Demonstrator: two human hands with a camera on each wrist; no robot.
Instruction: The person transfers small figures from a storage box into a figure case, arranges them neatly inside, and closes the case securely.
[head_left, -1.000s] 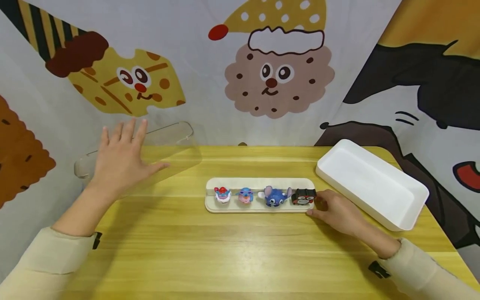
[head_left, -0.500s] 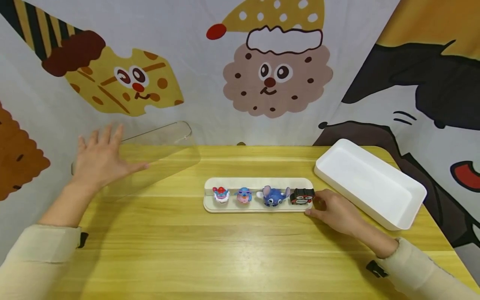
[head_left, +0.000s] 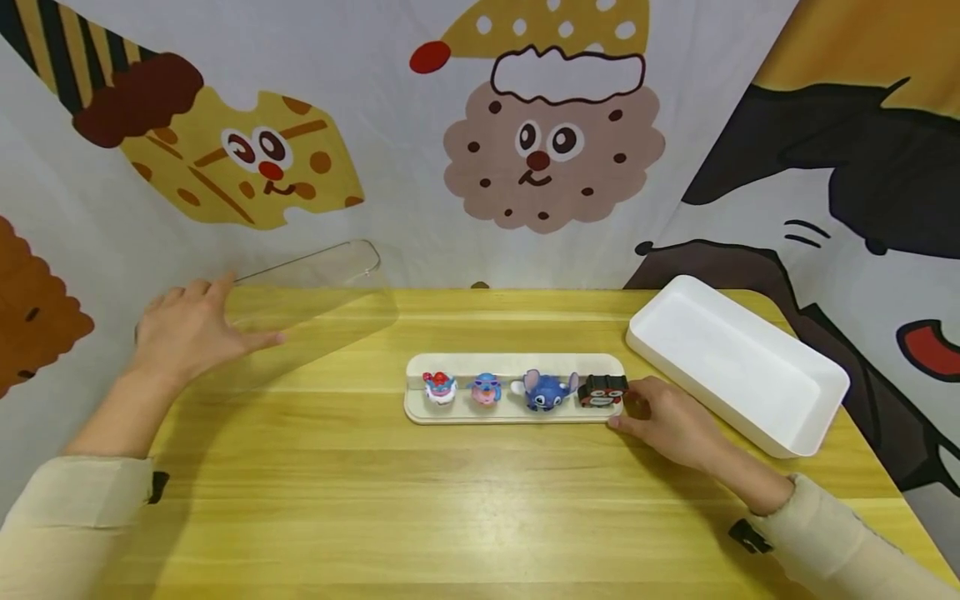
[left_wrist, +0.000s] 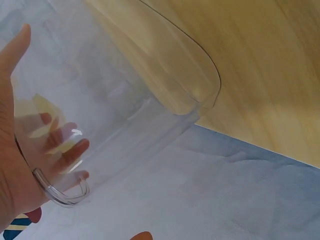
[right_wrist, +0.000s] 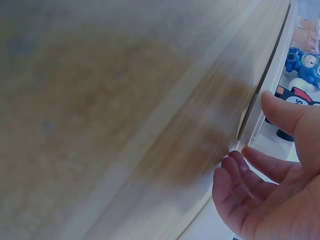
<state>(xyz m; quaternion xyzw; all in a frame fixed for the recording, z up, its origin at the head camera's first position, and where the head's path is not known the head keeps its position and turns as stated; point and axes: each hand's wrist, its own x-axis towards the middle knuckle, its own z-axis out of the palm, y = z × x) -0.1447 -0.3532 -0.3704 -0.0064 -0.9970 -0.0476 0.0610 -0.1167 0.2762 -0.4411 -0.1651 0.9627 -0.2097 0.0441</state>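
At the back left, my left hand [head_left: 182, 335] grips the left end of a clear plastic cover [head_left: 318, 304]. In the left wrist view the fingers [left_wrist: 72, 152] show through the clear wall, and the thumb lies on the near side. My right hand [head_left: 671, 422] pinches the right end of a long cream display base [head_left: 517, 363], thumb at its front edge. On the base stand a red, white and blue figure [head_left: 439, 389], a pink and blue figure [head_left: 486, 389], a big-eared blue figure [head_left: 547, 392] and a dark blocky figure [head_left: 602, 391].
A white rectangular tray [head_left: 738, 367] lies slantwise at the right, behind my right hand. The wooden table [head_left: 450, 508] meets a cloth printed with cartoon figures [head_left: 555, 158] at the back.
My left hand has moved left and slightly down, from spread fingers over the clear cover to curling round its left end. The right hand stays on the base.
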